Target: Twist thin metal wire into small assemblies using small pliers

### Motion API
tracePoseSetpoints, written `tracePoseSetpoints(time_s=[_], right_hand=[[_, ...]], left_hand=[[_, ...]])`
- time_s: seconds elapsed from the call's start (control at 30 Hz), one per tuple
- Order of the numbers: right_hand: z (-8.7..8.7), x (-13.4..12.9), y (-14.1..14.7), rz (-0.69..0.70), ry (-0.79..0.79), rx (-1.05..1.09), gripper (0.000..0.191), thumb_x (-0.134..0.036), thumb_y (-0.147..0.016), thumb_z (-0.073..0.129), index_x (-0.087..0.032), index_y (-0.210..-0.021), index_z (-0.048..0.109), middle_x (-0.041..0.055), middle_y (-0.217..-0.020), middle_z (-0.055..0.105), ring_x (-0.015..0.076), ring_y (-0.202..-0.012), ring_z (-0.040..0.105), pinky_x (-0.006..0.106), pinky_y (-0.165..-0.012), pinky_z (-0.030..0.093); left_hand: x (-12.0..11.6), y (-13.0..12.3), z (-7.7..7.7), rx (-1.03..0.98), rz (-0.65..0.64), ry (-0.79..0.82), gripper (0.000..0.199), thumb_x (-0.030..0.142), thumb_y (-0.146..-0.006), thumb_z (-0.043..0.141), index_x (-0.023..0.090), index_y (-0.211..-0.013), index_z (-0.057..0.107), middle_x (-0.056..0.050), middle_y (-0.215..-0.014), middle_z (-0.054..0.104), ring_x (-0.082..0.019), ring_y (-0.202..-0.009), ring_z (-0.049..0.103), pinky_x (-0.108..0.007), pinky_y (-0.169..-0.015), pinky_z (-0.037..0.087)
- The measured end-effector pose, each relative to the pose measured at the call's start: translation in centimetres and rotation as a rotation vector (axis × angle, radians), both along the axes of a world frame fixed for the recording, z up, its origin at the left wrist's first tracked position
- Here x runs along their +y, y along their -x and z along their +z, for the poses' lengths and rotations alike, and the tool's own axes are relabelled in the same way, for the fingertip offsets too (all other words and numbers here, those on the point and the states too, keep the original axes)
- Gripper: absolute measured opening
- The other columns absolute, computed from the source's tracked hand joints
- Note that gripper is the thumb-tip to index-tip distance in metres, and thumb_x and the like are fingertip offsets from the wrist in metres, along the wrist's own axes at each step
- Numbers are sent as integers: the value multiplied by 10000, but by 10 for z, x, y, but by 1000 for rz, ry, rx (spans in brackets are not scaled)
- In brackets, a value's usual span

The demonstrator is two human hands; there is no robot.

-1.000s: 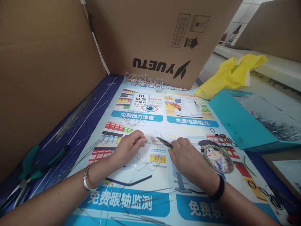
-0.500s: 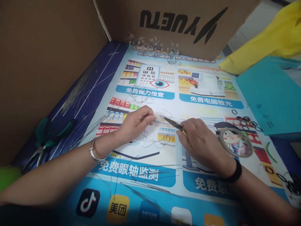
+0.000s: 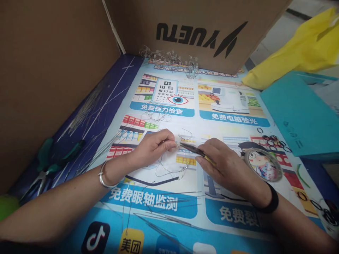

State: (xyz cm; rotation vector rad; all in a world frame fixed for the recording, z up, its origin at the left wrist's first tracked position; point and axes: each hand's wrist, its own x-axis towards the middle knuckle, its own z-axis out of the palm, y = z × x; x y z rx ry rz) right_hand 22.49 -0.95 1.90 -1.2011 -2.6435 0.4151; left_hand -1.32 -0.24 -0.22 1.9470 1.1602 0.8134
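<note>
My left hand (image 3: pixel 156 150) is closed in a pinch on a thin wire (image 3: pixel 177 145), whose tip just shows at the fingertips. My right hand (image 3: pixel 227 167) is wrapped around needle-nose pliers (image 3: pixel 192 148) with yellow on the handles. The dark jaws point left, a small gap away from my left fingertips. Below the hands lies a loosely curled thin wire (image 3: pixel 169 173); whether it joins the pinched piece I cannot tell. Another short bent wire (image 3: pixel 186 133) rests just above the pliers' tip.
Loose straight wires (image 3: pixel 169 220) lie in front and to the left, by green-handled pliers (image 3: pixel 49 165). Cardboard walls (image 3: pixel 201 38) stand behind and left. At right are a tape roll (image 3: pixel 278 173), black rings (image 3: pixel 272 143), a teal folder (image 3: pixel 296 116) and yellow cloth (image 3: pixel 291 58). Beaded wire pieces (image 3: pixel 169 58) sit at the back.
The view has tilted up slightly, so everything sits lower. The pliers' tip has come a little closer to my left fingertips; both hands keep their grip.
</note>
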Motion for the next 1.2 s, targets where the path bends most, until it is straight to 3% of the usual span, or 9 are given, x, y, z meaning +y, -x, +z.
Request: tracePoseSetpoints(time_s=[0.3,0.77,1.2], right_hand=[[-3,1,-2,45,-38,-76,211,-319,-889,428,-158,-887,564,91,-869,530,206,-835,486,336,-735,422],[5,-5,6,42,-253,-270,180,-306,-863,483,-166,-818,587,88,-833,529,217,-809,467,325,-701,371],[1,-7,10,38,-242,-327,216,-311,-891,433,-184,-823,594,77,-814,538,228,-800,472,330,-668,355]], left_hand=[[0,0,-1,6,-20,17,144,247,-882,475,191,-781,561,25,-693,580,-86,-643,534,-211,-610,410],[-1,0,-3,99,-8,-45,180,288,-888,462,181,-761,532,33,-640,542,-84,-587,482,-209,-542,364],[-3,-4,-1,177,12,-98,178,280,-873,473,174,-738,520,45,-602,505,-78,-550,446,-202,-502,330]])
